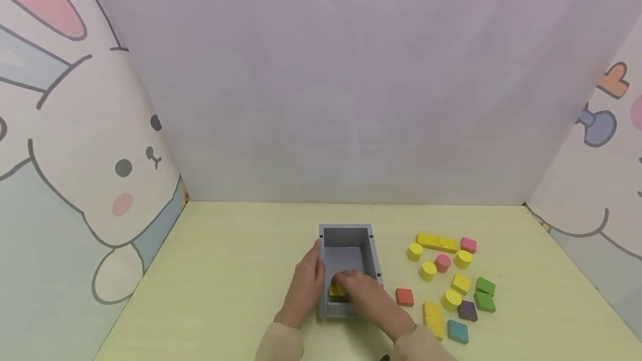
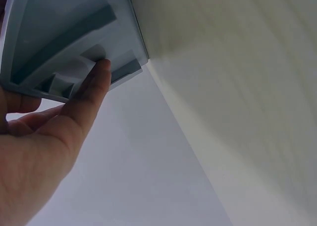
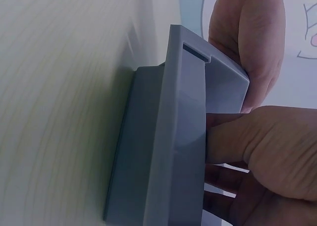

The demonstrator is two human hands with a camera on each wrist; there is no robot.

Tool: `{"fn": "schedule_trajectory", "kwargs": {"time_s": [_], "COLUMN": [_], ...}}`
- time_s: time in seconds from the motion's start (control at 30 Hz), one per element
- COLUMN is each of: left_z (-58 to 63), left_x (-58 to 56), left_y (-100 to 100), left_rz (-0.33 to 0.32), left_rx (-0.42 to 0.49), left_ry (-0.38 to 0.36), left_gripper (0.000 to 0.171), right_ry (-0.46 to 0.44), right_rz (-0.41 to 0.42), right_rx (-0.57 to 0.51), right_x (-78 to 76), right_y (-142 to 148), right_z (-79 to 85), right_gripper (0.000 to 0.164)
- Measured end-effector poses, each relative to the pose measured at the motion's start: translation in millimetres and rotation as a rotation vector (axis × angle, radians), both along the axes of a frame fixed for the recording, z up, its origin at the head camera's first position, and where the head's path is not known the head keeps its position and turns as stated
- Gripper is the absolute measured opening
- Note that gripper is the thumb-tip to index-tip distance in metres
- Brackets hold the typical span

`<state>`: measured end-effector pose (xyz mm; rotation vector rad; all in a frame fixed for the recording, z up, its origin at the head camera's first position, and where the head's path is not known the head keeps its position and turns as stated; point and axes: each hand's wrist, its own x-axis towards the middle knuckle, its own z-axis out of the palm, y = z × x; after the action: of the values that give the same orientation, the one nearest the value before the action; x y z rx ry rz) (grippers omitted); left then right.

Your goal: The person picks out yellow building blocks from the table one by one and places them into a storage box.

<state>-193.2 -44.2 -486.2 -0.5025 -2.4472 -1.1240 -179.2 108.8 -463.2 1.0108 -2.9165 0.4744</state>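
Both hands were at work on the grey box [image 1: 346,227], low in the centre of the head view: the left hand [image 1: 305,280] held its left side wall, one finger stretched along the outside, while the right hand [image 1: 370,298] reached inside with fingers bent over a yellow block [image 1: 337,289], apparently pinching it, though its fingertips were partly hidden. That block sat toward the box's near end, at the bottom of the frame; the far end showed bare floor. Judging by this, the work was at an early stage. Most pieces lay loose on the desk [image 1: 225,272] at the lower right: yellow cylinders [image 1: 428,271], a pink cylinder [image 1: 443,263], a pink block [image 1: 468,245], green blocks [image 1: 485,302], a red block [image 1: 404,297], a purple block [image 1: 467,311], a teal block [image 1: 458,331] and longer yellow pieces [image 1: 436,242]. Whether more lay beneath the right hand could not be told.
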Motion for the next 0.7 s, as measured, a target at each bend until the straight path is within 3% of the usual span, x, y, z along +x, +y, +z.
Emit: {"fn": "schedule_trajectory", "kwargs": {"time_s": [0.1,0.27,0.7], "left_z": [-0.5,-0.3,1.1], "left_x": [-0.1,0.3,0.7], "left_y": [0,-1,-1], "left_rz": [-0.002,-0.017,-0.014], "left_rx": [0.000,0.014,0.010], "left_ry": [-0.013,-0.104,-0.090], "left_gripper": [0.040,0.041,0.041], "right_ry": [0.034,0.101,0.241], "right_rz": [0.012,0.015,-0.048], "right_rx": [-0.003,-0.008,-0.085], "right_x": [1.1,2.2,6.2], "right_y": [1,2,10], "right_z": [-1.2,-2.6,11.4], "right_gripper": [0.025,0.026,0.027]}}
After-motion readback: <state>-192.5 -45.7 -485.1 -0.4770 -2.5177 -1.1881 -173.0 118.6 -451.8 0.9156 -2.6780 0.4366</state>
